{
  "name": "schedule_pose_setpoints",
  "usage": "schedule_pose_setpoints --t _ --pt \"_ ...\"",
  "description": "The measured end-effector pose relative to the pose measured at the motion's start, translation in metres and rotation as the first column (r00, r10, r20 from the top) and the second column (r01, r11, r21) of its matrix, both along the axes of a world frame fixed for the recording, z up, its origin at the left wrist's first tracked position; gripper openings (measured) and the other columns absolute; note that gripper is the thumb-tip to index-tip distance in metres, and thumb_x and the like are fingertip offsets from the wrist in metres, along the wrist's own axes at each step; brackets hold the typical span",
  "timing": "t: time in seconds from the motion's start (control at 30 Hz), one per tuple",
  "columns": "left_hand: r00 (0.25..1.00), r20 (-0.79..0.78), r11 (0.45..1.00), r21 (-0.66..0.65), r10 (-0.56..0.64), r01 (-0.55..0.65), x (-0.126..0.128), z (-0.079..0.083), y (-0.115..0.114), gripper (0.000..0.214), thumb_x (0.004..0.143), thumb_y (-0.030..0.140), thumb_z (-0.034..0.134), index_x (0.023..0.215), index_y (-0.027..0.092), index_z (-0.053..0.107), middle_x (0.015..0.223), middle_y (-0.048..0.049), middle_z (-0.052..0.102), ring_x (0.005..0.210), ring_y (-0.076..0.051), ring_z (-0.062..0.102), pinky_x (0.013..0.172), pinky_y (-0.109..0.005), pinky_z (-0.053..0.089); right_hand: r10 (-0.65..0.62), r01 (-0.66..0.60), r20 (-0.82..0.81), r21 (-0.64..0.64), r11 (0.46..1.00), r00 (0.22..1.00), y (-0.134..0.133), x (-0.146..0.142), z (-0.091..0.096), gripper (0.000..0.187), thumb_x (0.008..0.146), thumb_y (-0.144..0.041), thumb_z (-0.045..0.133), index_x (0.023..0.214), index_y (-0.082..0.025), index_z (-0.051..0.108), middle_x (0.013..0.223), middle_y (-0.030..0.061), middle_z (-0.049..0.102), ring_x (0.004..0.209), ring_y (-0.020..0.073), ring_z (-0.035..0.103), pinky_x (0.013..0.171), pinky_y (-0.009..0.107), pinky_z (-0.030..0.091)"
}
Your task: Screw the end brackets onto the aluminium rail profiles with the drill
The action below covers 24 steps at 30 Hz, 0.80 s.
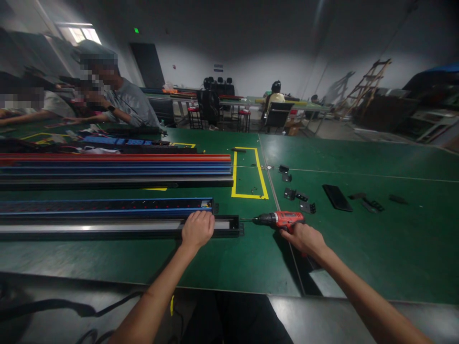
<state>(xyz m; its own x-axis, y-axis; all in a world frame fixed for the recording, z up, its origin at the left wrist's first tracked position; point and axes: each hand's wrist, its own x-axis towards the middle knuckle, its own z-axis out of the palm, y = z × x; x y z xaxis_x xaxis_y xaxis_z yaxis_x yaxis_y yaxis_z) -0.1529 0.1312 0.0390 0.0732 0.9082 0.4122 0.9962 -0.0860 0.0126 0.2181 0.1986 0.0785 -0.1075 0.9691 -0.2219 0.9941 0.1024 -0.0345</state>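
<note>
One red drill (281,219) in closed right fingers (292,233), left fingers (201,218) curled over black rail (107,229) end.

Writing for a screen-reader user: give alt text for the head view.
The right hand holds a red drill pointed at the end of a black rail, which the left hand grips on a green table.

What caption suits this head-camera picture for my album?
Left hand steadies a black rail on the green table; right hand holds a red drill at its end.
</note>
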Motion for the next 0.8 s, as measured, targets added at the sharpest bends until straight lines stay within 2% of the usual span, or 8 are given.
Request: schedule_pose_setpoints --t 0.13,0.27,0.8 --pt "1.0 0.005 1.0 0.006 0.002 -0.002 0.0 0.0 0.0 0.039 0.105 0.026 0.037 0.085 0.019 0.07 0.086 -0.0116 0.074 0.085 -0.029 0.065 0.077 -0.042 0.042 -0.026 0.025 -0.02 -0.018 1.0 0.999 0.003 0.001 0.003 0.057 0.092 -0.064 0.049 0.084 -0.014 0.075 0.084 0.0201 0.076 0.082 0.0346 0.076 0.07 0.041 0.053" --pt "1.0 0.006 1.0 0.015 0.004 -0.004 -0.001 -0.002 0.001 0.04 0.106 0.027 0.036 0.085 0.019 0.069 0.085 -0.0107 0.073 0.084 -0.028 0.064 0.078 -0.041 0.041 0.008 -0.009 -0.017 -0.013 1.0 1.0 0.009 0.003 0.006 0.054 0.09 -0.063 0.05 0.083 -0.016 0.075 0.082 0.0179 0.075 0.077 0.0328 0.074 0.067 0.041 0.052" --pt "1.0 0.027 1.0 0.022 0.011 -0.012 0.0 -0.003 0.001 0.04 0.105 0.027 0.036 0.084 0.019 0.069 0.083 -0.0108 0.072 0.084 -0.028 0.063 0.078 -0.042 0.042 0.052 -0.093 0.187 0.218 0.972 0.981 0.015 -0.009 0.049 0.058 0.091 -0.067 0.052 0.092 -0.013 0.073 0.079 0.0196 0.075 0.073 0.0327 0.074 0.059 0.036 0.046"
